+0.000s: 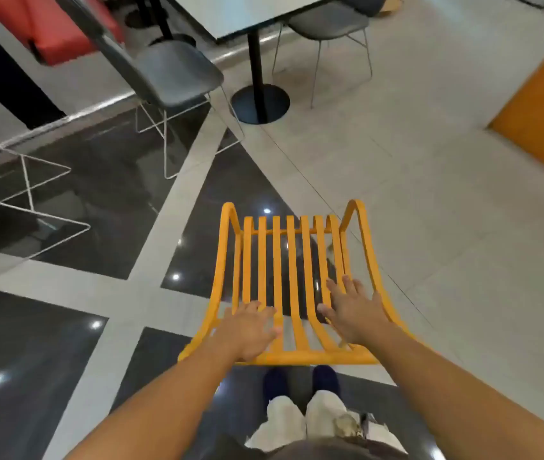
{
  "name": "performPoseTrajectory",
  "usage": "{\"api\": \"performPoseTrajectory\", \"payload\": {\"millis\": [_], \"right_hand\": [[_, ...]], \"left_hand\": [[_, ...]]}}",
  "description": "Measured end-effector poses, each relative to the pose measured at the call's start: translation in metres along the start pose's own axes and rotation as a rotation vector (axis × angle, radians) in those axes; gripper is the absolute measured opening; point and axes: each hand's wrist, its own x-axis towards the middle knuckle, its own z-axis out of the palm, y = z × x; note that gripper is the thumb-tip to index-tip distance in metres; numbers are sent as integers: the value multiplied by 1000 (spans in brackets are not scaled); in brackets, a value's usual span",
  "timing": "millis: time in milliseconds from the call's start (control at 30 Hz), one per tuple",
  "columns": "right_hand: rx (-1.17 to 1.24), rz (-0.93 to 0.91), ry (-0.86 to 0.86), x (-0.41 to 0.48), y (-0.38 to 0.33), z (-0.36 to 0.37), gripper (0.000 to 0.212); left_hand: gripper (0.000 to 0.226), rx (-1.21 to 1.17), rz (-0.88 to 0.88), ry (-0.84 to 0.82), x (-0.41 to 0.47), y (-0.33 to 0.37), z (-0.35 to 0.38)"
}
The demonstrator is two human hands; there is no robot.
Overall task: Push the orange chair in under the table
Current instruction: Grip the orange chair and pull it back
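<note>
The orange chair (292,260), made of slatted metal bars, stands right in front of me with its backrest toward me. My left hand (250,330) lies flat on the left slats of the backrest with fingers spread. My right hand (352,310) lies flat on the right slats, fingers spread as well. Neither hand wraps around a bar. The table (240,11), pale-topped on a black post with a round black base (260,103), stands well ahead at the top of the view, apart from the chair.
A grey chair (171,71) on white wire legs stands left of the table, another grey chair (327,21) sits behind it. More wire legs (31,194) lie at the left. An orange wall panel (543,107) is at right. My feet (300,381) are behind the chair.
</note>
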Motion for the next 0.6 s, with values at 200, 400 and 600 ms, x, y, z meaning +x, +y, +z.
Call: {"api": "performPoseTrajectory", "payload": {"millis": [200, 400, 600], "right_hand": [[-72, -5, -67, -45, 20, 77, 67], [-226, -54, 157, -61, 39, 102, 47], [-262, -64, 226, -48, 43, 101, 46]], "left_hand": [[60, 120, 8, 105, -37, -21, 73], [46, 189, -14, 424, -51, -55, 89], [44, 182, 15, 509, -40, -60, 90]]}}
